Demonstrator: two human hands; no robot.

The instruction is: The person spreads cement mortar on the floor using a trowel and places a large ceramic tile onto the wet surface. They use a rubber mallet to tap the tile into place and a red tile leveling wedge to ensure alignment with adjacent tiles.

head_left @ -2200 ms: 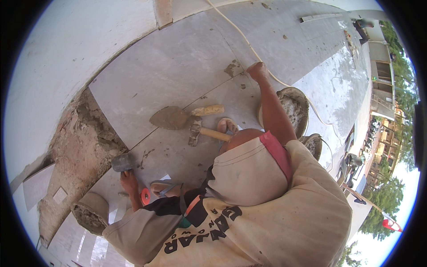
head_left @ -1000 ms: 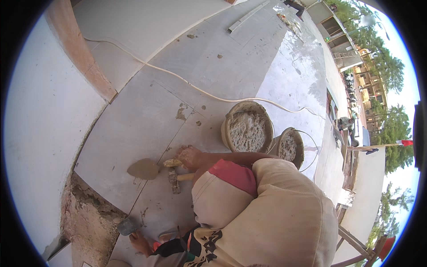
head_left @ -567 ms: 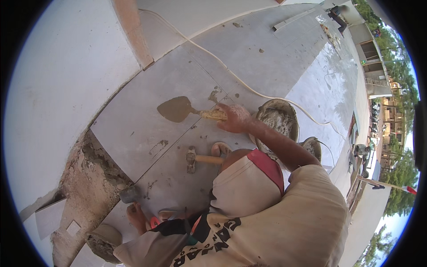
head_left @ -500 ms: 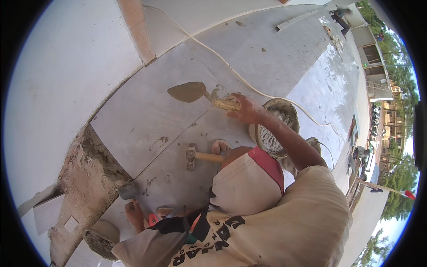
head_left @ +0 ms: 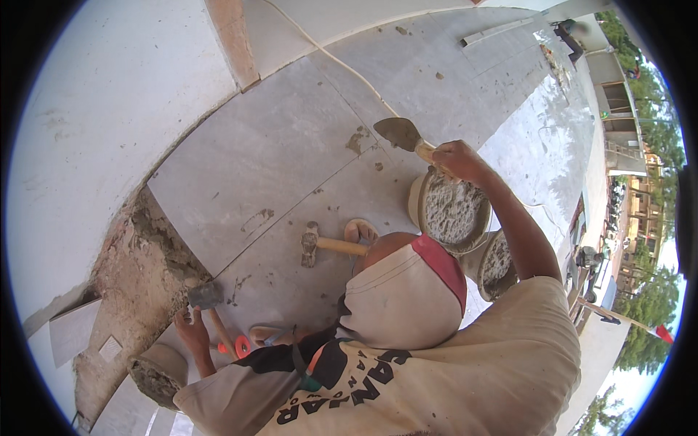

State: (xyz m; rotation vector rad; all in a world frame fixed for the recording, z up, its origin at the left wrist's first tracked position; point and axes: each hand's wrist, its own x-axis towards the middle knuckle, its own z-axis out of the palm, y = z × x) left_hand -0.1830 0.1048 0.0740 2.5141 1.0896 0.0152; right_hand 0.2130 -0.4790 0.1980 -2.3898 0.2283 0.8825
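My right hand (head_left: pixel 462 161) grips the wooden handle of a pointed trowel (head_left: pixel 398 132), its blade aimed to the left above the grey floor tiles. Just below that hand stands a bucket (head_left: pixel 456 211) of grey, lumpy mortar. At lower left, my left hand (head_left: pixel 192 330) has its fingers apart and holds nothing I can see. Beside it lies a mallet (head_left: pixel 206 295) with a dark head and wooden handle. A steel-headed hammer (head_left: pixel 310 243) with a wooden handle rests on the tiles near my foot.
A second bucket of mortar (head_left: pixel 498 265) is at my right, another bucket (head_left: pixel 158 372) at lower left. A broken strip of bare ground (head_left: pixel 138 291) runs along the white wall (head_left: pixel 109 131). A pale cable (head_left: pixel 342 65) crosses the tiles. Another person (head_left: pixel 569 40) is far off at upper right.
My right hand has carried the trowel up and to the right, over the bucket's far side. My left hand has shifted left, and the mallet's handle now shows beside it.
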